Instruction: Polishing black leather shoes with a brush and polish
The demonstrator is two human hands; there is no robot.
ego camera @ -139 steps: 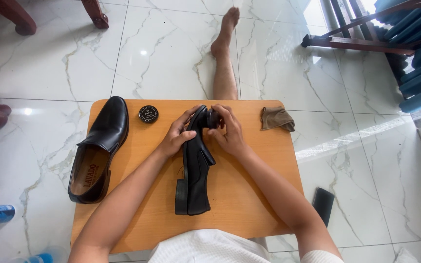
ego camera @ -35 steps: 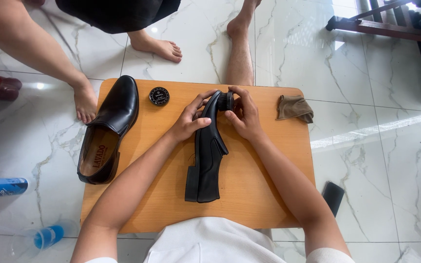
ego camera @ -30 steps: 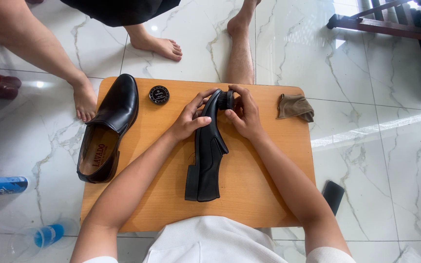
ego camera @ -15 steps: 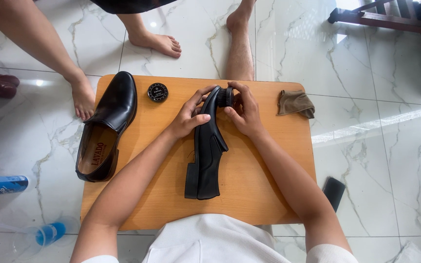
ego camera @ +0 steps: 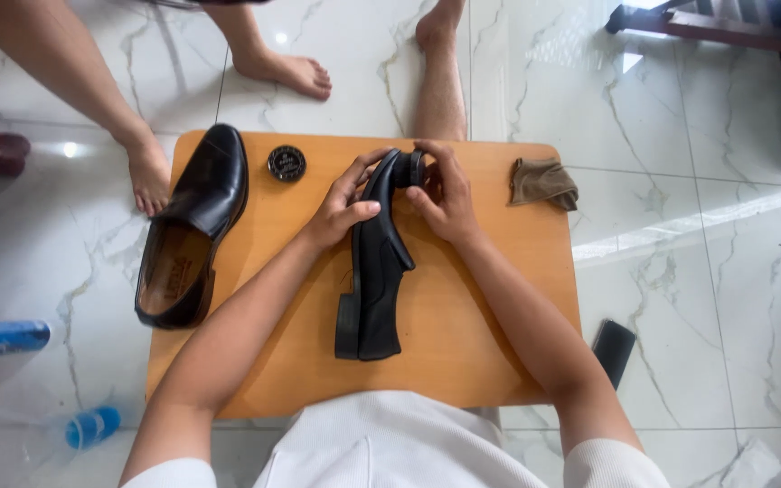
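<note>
A black leather shoe (ego camera: 374, 271) lies on its side in the middle of a small wooden table (ego camera: 463, 307), sole toward the left. My left hand (ego camera: 343, 203) grips its toe end from the left. My right hand (ego camera: 443, 192) is closed around a small dark round thing pressed against the shoe's toe. A second black shoe (ego camera: 190, 228) lies upright at the table's left edge. A round black tin (ego camera: 286, 164) sits at the back, left of my hands.
A crumpled brown cloth (ego camera: 542, 183) lies at the table's back right. Another person's bare feet (ego camera: 286, 70) stand on the marble floor behind and left of the table. A blue can (ego camera: 0, 338), a plastic bottle (ego camera: 88, 428) and a dark phone (ego camera: 614, 351) lie on the floor.
Another person's legs and feet have come into view behind and left of the table. My hands stay on the shoe's toe, shifting only slightly.
</note>
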